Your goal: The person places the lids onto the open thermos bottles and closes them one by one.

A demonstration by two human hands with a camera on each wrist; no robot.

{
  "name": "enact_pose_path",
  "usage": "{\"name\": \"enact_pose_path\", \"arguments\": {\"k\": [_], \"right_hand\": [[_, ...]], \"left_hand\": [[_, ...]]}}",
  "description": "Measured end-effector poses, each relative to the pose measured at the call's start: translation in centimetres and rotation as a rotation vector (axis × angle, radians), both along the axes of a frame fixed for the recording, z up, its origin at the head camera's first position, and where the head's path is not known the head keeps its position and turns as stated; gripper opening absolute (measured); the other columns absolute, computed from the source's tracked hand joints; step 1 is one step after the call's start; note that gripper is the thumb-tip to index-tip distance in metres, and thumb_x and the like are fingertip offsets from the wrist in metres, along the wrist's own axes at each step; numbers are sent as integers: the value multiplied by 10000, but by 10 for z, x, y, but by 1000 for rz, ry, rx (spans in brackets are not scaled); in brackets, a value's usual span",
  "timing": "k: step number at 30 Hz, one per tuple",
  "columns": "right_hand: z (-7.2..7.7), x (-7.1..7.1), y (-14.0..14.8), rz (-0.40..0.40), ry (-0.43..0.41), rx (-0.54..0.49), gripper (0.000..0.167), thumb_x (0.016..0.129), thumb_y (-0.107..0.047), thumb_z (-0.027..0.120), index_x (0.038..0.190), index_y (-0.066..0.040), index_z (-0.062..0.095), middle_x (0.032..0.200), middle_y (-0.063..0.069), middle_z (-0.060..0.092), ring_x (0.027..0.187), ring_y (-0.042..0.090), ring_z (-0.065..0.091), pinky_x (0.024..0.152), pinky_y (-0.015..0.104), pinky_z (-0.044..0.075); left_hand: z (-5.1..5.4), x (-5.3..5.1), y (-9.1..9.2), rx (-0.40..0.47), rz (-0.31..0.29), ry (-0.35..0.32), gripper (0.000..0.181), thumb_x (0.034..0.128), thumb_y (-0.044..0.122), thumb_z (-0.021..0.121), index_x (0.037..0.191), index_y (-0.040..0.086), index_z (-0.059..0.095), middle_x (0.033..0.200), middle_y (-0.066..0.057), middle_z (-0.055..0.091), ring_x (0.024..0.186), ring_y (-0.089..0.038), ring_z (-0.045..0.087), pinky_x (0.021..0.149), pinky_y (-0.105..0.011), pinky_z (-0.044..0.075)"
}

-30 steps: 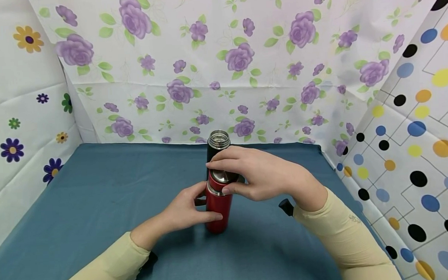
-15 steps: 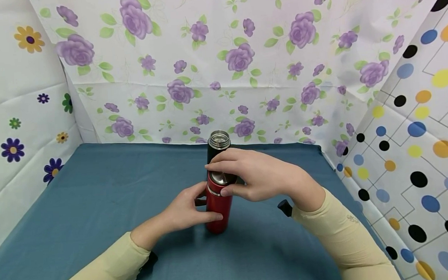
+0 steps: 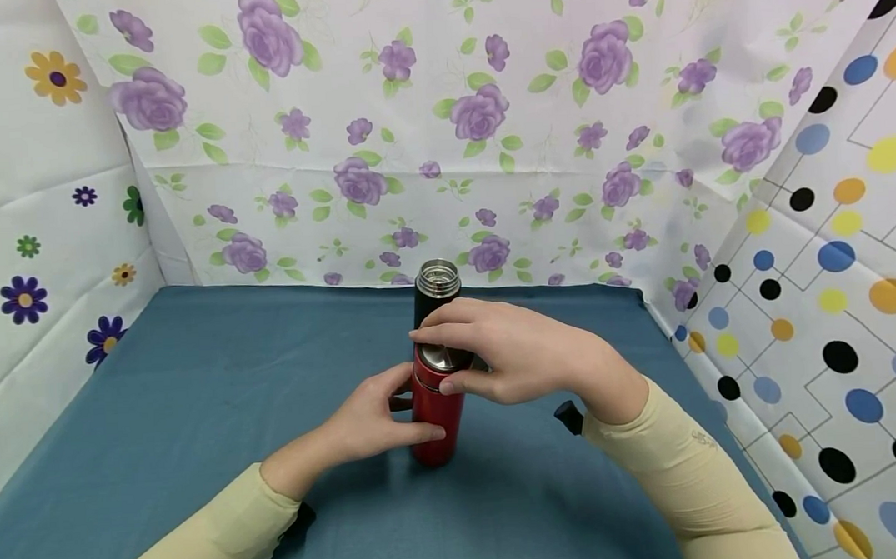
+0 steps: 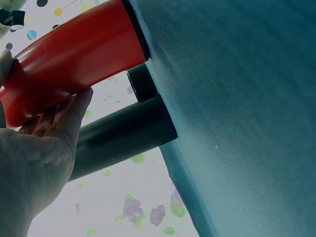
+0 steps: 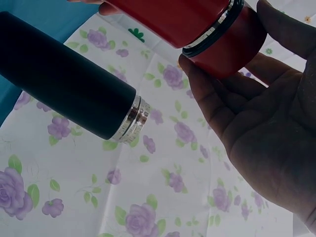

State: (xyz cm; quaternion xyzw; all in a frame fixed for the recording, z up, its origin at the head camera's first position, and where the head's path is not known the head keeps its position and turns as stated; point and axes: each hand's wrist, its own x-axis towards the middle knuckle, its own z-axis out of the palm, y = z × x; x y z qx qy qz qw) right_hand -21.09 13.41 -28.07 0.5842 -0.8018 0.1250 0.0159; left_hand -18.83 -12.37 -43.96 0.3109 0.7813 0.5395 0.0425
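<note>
A red thermos (image 3: 437, 426) stands upright on the table, with its red lid (image 5: 232, 47) on the neck; the lid has a silver top. Low on the body, my left hand (image 3: 364, 416) grips it, thumb in front and fingers behind. From above, my right hand (image 3: 529, 351) holds the lid between thumb and fingers. In the right wrist view a thin silver band shows just below the lid's dark rim. Close behind stands a black thermos (image 5: 64, 74) without a lid, its threaded silver neck (image 3: 438, 278) bare.
A short dark cylinder (image 4: 142, 83) stands on the table beside the black thermos, mostly hidden by my right hand in the head view. Blue cloth (image 3: 234, 372) covers the table. Patterned fabric (image 3: 412, 148) hangs at the back and both sides.
The lid has come down a little onto the red thermos, and less of the silver neck shows. My right hand has shifted slightly with it; my left hand has stayed still.
</note>
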Motion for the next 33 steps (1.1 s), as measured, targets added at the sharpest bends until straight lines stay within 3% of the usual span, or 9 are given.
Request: {"name": "enact_pose_path", "arguments": {"k": [9, 19, 24, 29, 33], "right_hand": [[-3, 0, 1, -7, 0, -21, 572, 1086, -345, 760, 1578, -89, 617, 1540, 60, 609, 1393, 179, 580, 1115, 381, 553], [-19, 0, 7, -49, -72, -130, 640, 1067, -339, 791, 1613, -87, 572, 1589, 36, 569, 1397, 140, 562, 1067, 333, 569], [-29, -1, 13, -76, -168, -197, 730, 1044, -334, 822, 1658, -94, 510, 1646, 35, 522, 1465, 156, 520, 1120, 364, 555], [-46, -6, 19, -50, -299, -326, 762, 1022, -193, 843, 1679, -78, 473, 1625, 47, 562, 1466, 195, 523, 1164, 436, 521], [-59, -7, 20, -66, -389, -408, 790, 1024, -171, 836, 1709, -139, 444, 1607, 12, 575, 1475, 203, 523, 1179, 493, 499]], "left_hand": [[-1, 0, 0, 0, 3, 11, 669, 928, 256, 940, 1510, 194, 615, 1400, 58, 702, 1260, -175, 702, 1045, -412, 617], [-2, 0, 1, 1, -2, 20, 682, 932, 260, 936, 1527, 192, 608, 1416, 52, 699, 1259, -171, 704, 1051, -418, 614], [-3, 0, 2, -2, 9, 11, 686, 929, 269, 939, 1528, 192, 613, 1422, 52, 700, 1267, -175, 702, 1049, -409, 613], [-1, 1, 3, -10, 18, 3, 685, 925, 271, 940, 1522, 182, 618, 1420, 47, 702, 1270, -184, 698, 1053, -412, 608], [-1, 1, 2, -8, 24, -3, 677, 920, 264, 945, 1512, 185, 626, 1419, 45, 702, 1275, -194, 695, 1052, -428, 612]]}}
